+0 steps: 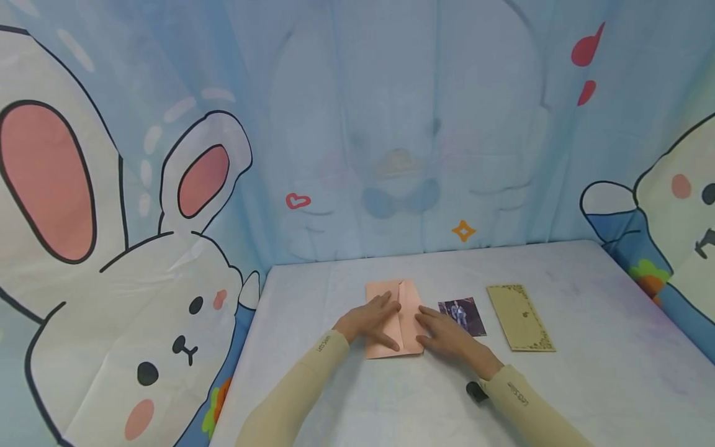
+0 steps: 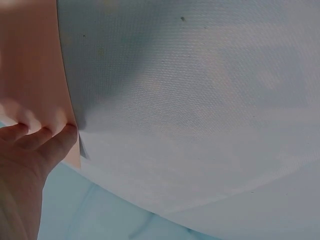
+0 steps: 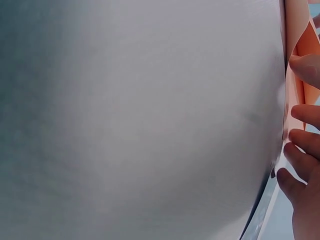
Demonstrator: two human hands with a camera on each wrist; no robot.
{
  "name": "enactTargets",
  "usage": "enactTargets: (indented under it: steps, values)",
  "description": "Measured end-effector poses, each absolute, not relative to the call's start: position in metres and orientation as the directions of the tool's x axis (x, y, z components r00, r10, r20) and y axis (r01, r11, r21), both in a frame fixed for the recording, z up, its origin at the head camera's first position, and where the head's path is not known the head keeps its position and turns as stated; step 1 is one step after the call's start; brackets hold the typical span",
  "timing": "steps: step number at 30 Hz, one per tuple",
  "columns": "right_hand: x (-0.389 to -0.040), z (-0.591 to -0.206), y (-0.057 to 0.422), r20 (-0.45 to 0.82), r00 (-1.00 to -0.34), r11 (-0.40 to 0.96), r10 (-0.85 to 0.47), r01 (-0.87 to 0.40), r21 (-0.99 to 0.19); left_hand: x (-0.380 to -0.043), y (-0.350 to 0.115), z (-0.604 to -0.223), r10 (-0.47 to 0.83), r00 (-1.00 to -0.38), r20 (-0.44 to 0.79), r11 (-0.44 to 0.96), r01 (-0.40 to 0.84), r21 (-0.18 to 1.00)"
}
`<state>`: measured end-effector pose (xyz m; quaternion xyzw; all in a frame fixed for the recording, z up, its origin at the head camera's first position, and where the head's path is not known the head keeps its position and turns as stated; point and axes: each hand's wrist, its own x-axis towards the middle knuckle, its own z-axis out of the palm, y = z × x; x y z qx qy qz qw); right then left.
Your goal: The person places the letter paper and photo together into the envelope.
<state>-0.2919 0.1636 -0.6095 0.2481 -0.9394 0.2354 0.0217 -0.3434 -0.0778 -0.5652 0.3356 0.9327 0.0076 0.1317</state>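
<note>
A pink folded paper (image 1: pixel 410 338), a card or an envelope, lies on the white-covered table, with a seam running down its middle. My left hand (image 1: pixel 375 320) rests on its left part, fingers spread across toward the seam. In the left wrist view, the left fingertips (image 2: pixel 70 132) touch the paper (image 2: pixel 37 60). My right hand (image 1: pixel 449 335) touches the right edge of the paper with its fingertips. The right wrist view shows a raised pink flap (image 3: pixel 298 20) by the thumb, and the right hand's fingers (image 3: pixel 302 135) are spread, pinching nothing visible.
A dark photo (image 1: pixel 469 316) lies just right of the paper, partly behind the right hand. Farther right is a gold card (image 1: pixel 521 318) with a patterned border. A small black object (image 1: pixel 476 392) sits by the right wrist. A cartoon curtain (image 1: pixel 346 124) hangs behind the table (image 1: pixel 313 298).
</note>
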Motion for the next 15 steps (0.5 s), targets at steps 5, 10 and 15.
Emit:
enactTargets:
  steps: [5, 10, 15]
  values:
    - [-0.2890, -0.6081, 0.1650, 0.198, -0.869, 0.756, -0.454, -0.493, -0.431, -0.3429, -0.0778, -0.5654, 0.618, -0.746, -0.248, 0.781, 0.618, 0.088]
    - [-0.2883, -0.6072, 0.1661, 0.212, -0.869, 0.751, -0.448, -0.494, -0.437, -0.3428, -0.0775, -0.5657, 0.609, -0.752, -0.253, 0.788, 0.610, 0.084]
    - [-0.2870, -0.6064, 0.1694, 0.266, -0.859, 0.736, -0.437, -0.512, -0.444, -0.3431, -0.0776, -0.5665, 0.612, -0.749, -0.254, 0.785, 0.614, 0.078]
